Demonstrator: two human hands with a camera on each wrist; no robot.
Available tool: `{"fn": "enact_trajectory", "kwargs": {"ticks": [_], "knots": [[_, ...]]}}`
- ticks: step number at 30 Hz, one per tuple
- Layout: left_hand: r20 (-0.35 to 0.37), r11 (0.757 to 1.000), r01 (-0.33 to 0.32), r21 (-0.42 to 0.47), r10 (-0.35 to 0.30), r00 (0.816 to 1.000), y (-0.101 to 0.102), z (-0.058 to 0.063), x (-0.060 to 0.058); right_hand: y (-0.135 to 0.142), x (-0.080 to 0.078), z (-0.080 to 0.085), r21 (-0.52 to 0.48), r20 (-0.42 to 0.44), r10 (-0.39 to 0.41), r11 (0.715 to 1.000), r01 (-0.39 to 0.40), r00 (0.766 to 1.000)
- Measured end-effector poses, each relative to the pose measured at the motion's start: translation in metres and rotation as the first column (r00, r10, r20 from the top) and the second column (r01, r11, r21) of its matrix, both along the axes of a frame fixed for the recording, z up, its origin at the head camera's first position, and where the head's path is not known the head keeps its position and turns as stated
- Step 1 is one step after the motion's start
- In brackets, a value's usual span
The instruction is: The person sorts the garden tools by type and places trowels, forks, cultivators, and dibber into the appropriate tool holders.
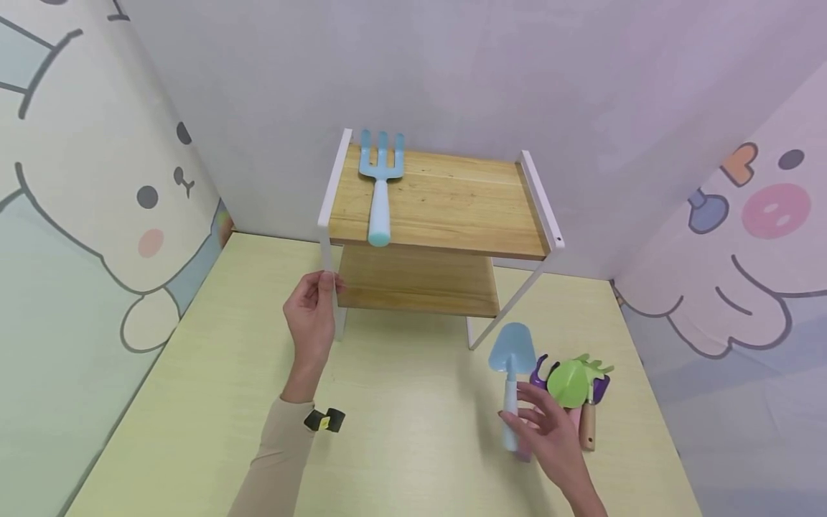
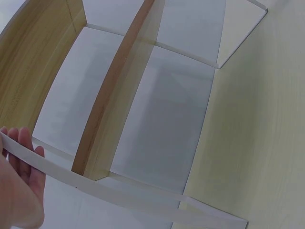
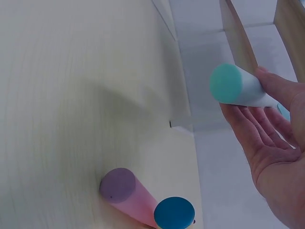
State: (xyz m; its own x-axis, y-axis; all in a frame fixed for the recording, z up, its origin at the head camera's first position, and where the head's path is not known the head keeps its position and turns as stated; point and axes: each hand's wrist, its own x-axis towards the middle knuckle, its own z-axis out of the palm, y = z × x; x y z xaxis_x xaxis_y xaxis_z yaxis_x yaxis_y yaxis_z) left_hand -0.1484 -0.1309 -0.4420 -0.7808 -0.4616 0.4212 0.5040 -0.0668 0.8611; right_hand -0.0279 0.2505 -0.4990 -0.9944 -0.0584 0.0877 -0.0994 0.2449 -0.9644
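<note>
A two-tier shelf with wooden boards (image 1: 465, 205) and a white metal frame stands on the table. My left hand (image 1: 311, 309) grips its left front post (image 1: 327, 255) just below the upper board. In the left wrist view, the left fingers (image 2: 25, 162) wrap behind that white post (image 2: 102, 190). My right hand (image 1: 545, 434) holds a light blue toy trowel (image 1: 512, 352) by its pale handle, blade pointing away, above the table. The handle's teal end (image 3: 225, 83) faces the right wrist camera. On the upper board's left side lies a matching blue garden fork (image 1: 381, 172).
Right of the trowel, a cluster of garden tools lies on the table (image 1: 400, 416): a green rounded tool (image 1: 568, 384), purple pieces (image 1: 601, 388) and a wooden handle (image 1: 588, 427). Cartoon-printed walls (image 1: 723, 287) enclose the table at both sides and the back.
</note>
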Motion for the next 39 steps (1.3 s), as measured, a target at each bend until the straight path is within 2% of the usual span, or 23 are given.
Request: {"fn": "enact_trajectory", "kwargs": {"ticks": [18, 33, 39], "knots": [[0.012, 1.0, -0.001, 0.01, 0.0, 1.0, 0.0, -0.003, -0.001, -0.017, -0.014, 0.013, -0.004, -0.026, 0.111, 0.994, -0.111, 0.993], [-0.002, 1.0, 0.004, 0.014, -0.004, 1.0, -0.001, -0.004, 0.0, -0.038, -0.032, 0.026, -0.043, -0.003, 0.182, 0.982, -0.182, 0.983], [0.002, 1.0, 0.01, 0.016, -0.01, 1.0, -0.001, -0.004, -0.001, -0.046, -0.041, 0.033, -0.047, -0.019, 0.197, 0.979, -0.197, 0.98]]}}
